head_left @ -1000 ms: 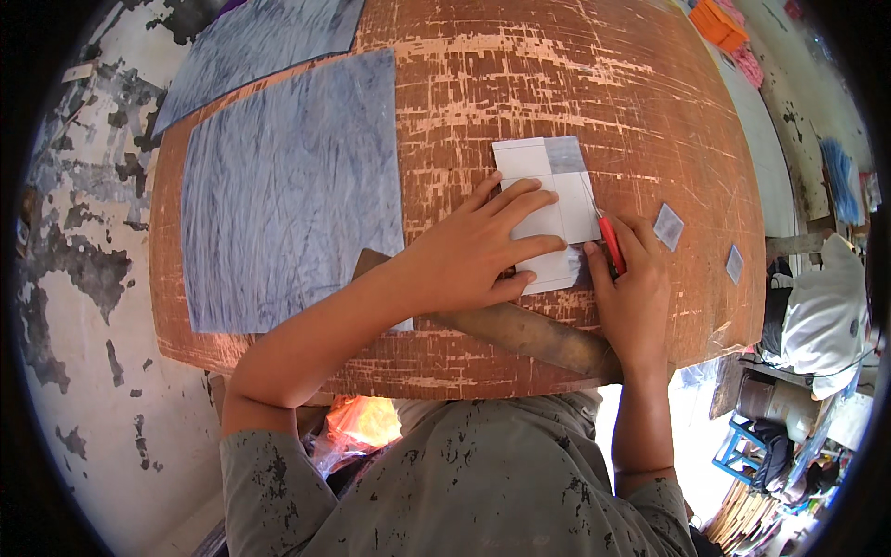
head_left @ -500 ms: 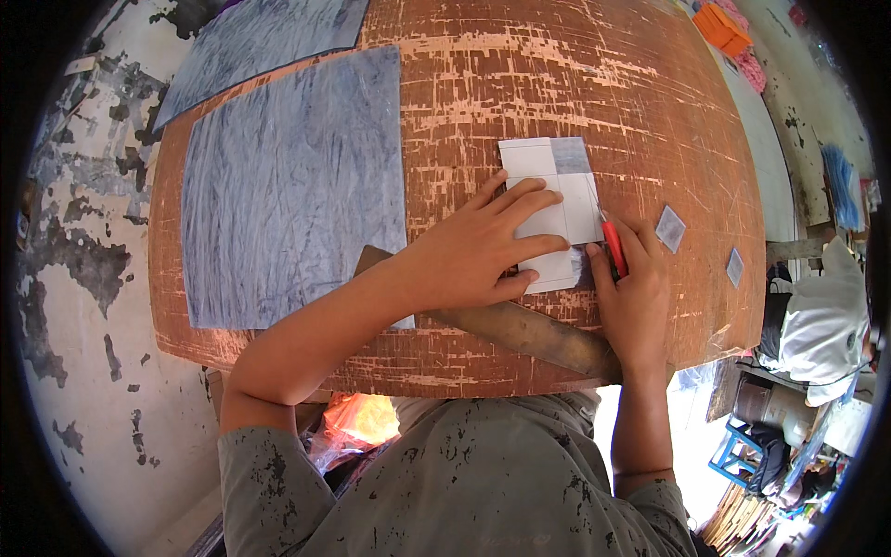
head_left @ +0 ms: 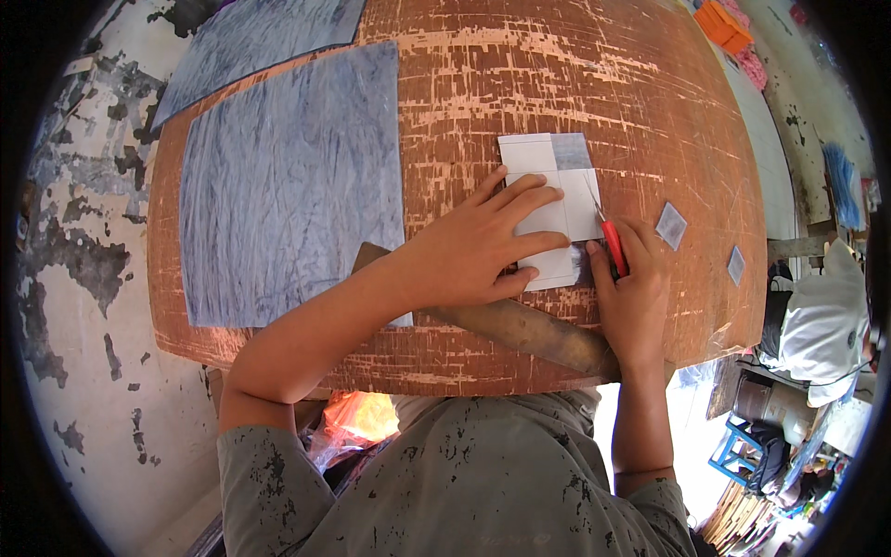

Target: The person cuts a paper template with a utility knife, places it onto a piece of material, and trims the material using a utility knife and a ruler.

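While my left grip (head_left: 483,243), fingers spread, presses the card (head_left: 548,219) on the table (head_left: 520,79) and my right grip (head_left: 639,274) pinches a red cutter (head_left: 613,247), I have room beyond, a bar (head_left: 534,340) nearside, scraps (head_left: 671,226) rightward.

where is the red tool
Right of centre in the head view, the red tool is in the right hand, its tip over the white card.
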The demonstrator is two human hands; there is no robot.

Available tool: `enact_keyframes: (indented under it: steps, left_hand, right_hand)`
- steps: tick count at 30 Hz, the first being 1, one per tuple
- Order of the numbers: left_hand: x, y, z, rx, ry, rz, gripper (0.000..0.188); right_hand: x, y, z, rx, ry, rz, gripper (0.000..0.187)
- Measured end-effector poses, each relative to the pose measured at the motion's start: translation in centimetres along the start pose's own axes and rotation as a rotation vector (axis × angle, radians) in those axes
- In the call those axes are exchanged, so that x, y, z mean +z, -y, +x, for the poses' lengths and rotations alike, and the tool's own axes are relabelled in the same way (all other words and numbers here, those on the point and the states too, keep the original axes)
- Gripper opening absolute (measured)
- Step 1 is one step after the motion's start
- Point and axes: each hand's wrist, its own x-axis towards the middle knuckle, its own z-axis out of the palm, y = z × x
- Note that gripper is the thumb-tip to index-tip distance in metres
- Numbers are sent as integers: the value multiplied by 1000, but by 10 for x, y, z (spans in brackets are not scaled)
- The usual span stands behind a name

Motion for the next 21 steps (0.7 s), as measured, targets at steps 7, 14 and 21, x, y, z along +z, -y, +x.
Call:
enact_keyframes:
  steps: [7,14,21]
  left_hand:
    - [0,0,1,8,-8,5,48]
    - [-1,0,0,4,-11,-5,46]
    - [-5,3,0,-4,0,-73,48]
  right_hand:
    - [1,-1,0,4,14,4,28]
    - [3,-2,0,22,0,37,27]
    - [2,-1,1,27,4,56,27]
